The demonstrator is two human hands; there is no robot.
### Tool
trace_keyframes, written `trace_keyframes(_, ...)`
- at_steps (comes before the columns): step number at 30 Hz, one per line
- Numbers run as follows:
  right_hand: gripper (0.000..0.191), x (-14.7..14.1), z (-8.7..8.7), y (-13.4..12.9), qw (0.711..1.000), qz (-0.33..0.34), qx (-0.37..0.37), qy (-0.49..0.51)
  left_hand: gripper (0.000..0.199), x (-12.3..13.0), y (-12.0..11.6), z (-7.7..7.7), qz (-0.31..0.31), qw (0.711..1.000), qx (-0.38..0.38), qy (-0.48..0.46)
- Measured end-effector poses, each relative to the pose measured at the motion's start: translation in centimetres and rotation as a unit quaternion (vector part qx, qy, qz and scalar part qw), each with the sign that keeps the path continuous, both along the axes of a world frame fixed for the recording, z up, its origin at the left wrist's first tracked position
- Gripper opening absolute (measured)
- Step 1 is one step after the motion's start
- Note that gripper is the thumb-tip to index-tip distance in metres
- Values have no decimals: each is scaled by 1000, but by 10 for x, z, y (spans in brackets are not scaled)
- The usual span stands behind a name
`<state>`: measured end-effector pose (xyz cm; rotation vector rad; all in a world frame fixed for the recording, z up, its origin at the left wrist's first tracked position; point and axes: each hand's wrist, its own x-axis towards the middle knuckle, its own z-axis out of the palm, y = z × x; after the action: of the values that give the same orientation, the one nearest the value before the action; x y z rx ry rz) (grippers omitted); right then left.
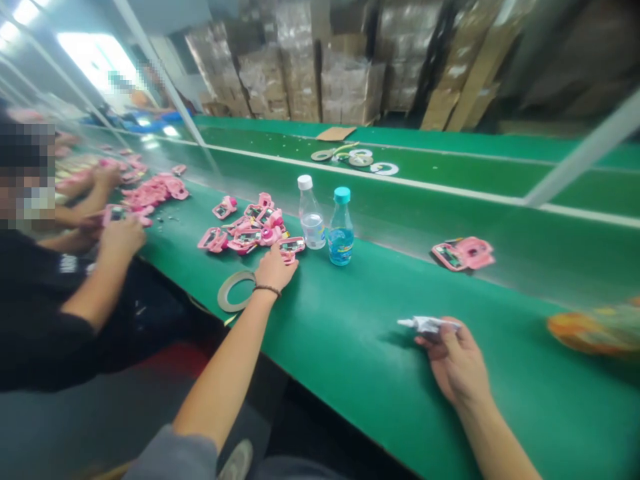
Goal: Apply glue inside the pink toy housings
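Right hand [454,360] holds one tube [427,325], seemingly glue.

The bench mat [380,347] is deep green, crossed by a white stripe [400,179] toward its far edge. The pink plastic parts [245,237] show dark insets, perhaps green and black. One bottle [341,230] has a teal cap and blue label, another bottle [313,213] a white cap. The tube [430,325] is white, the tape ring [235,291] tan.

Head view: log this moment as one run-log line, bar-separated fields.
left hand: beside pink plastic casings | right hand: holds white squeeze tube | surface: green assembly bench
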<state>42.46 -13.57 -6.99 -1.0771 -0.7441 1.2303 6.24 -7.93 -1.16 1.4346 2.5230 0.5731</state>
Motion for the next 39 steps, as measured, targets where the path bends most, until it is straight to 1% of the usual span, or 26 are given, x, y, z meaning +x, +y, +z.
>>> trace_keyframes(3,30,2,-1,1,997,24,-56,52,62,4,-24,3,-47,999,2,2)
trace_keyframes(5,34,2,-2,0,996,24,-60,63,61,13,-48,1,-75,997,19,4)
trace_keyframes(6,35,2,-2,-1,996,26,-58,67,61,18,-61,-1,-95,995,42,3)
trace_keyframes(8,36,0,1,-2,995,30,-49,78,62,32,-85,-7,-152,983,98,-7)
trace_keyframes(10,34,-5,8,-1,994,37,-36,95,61,49,-101,-15,-230,964,129,-33)
trace_keyframes(12,32,-14,18,3,992,60,-17,110,60,66,-106,-23,-320,937,126,-63)
trace_keyframes(14,30,-25,28,9,988,107,0,110,61,82,-102,-29,-404,904,114,-78)
trace_keyframes(16,30,-35,33,13,983,150,-7,105,63,95,-92,-35,-454,880,114,-83)
trace_keyframes(17,30,-39,34,13,980,167,-21,105,63,101,-86,-38,-464,874,121,-85)
trace_keyframes(19,31,-45,34,10,981,161,-46,100,63,112,-76,-43,-456,873,147,-91)
trace_keyframes(21,31,-50,31,2,984,137,-63,91,63,119,-72,-48,-428,882,174,-97)
trace_keyframes(24,31,-55,27,-12,991,87,-77,73,65,126,-76,-51,-361,911,182,-85)
trace_keyframes(26,32,-59,26,-18,992,54,-87,68,73,128,-85,-49,-316,932,151,-88)
trace_keyframes(27,32,-60,25,-21,992,44,-92,68,80,128,-89,-46,-296,941,126,-106)
trace_keyframes(28,32,-61,25,-23,992,39,-97,68,86,127,-94,-43,-280,945,96,-139)
trace_keyframes(29,33,-62,24,-24,992,40,-103,66,89,126,-97,-39,-268,943,65,-185)
trace_keyframes(31,34,-62,24,-27,991,49,-114,59,89,124,-101,-31,-244,923,16,-297)
trace_keyframes(34,36,-60,24,-30,988,55,-131,67,78,122,-97,-21,-187,868,-34,-458)
trace_keyframes(36,36,-59,23,-33,985,47,-140,85,70,123,-91,-17,-153,833,-58,-528)
trace_keyframes(37,37,-60,22,-34,984,38,-142,97,64,124,-88,-15,-151,819,-63,-550)
trace_keyframes(39,36,-61,21,-35,982,10,-137,126,53,128,-84,-14,-178,793,-63,-580)
